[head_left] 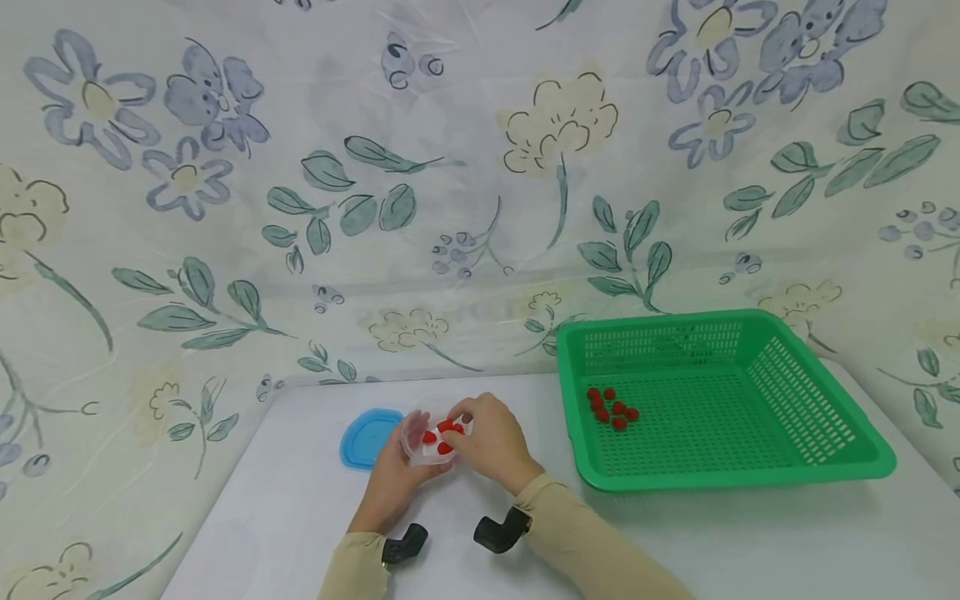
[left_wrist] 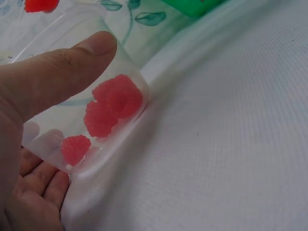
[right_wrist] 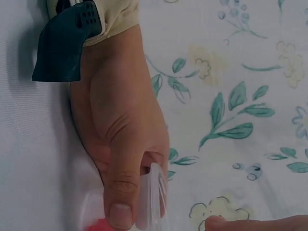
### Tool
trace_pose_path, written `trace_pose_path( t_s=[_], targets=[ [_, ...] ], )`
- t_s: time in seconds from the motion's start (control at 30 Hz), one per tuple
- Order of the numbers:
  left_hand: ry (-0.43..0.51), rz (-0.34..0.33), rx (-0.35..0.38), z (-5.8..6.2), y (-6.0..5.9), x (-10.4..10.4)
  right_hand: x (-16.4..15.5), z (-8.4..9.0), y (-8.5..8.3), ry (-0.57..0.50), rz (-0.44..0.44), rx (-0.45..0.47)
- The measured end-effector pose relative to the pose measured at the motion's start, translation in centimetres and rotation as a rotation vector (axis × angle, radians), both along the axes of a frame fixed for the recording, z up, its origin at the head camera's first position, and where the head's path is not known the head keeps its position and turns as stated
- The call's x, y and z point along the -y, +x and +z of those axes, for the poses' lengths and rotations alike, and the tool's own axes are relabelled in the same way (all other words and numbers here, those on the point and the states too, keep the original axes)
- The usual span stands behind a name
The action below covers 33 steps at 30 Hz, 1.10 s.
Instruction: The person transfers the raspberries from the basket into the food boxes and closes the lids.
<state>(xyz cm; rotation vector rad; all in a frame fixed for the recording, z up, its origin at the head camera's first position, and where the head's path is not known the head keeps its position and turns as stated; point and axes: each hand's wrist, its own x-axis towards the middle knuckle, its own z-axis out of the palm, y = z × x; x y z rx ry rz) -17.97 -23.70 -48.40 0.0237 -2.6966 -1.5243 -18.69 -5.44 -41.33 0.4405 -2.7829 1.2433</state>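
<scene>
A clear plastic container is held tilted in my left hand, the thumb along its outer wall and fingers around its base. Several raspberries lie inside, showing through the wall. My right hand is at the container's mouth, fingers curled, and it pinches a raspberry between thumb and fingertips. Another view, from the left wrist, has one raspberry above the rim. From the right wrist, the thumb overlaps the container wall, with red fruit at its tip.
A blue lid lies on the white table, just left of the container. To the right stands a large green basket, with several raspberries in its left part. Floral cloth hangs behind the table.
</scene>
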Motion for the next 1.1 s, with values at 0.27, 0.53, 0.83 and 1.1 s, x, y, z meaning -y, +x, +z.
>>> trace_pose_path(
  t_s=[0.27, 0.53, 0.83, 1.1],
  targets=[
    [-0.002, -0.001, -0.003, 0.1, 0.0, 0.1, 1.4, -0.9, -0.6, 0.025, 0.008, -0.001],
    [0.002, -0.010, -0.032, 0.1, -0.1, 0.3, 2.2, -1.8, -1.0, 0.049, 0.020, -0.077],
    [0.004, -0.012, -0.037, -0.1, -0.1, 0.3, 2.2, -1.8, -0.9, 0.066, 0.010, -0.099],
    [-0.005, -0.006, -0.029, -0.2, 0.0, 0.2, 1.9, -1.9, -0.7, 0.049, 0.019, -0.102]
  ],
)
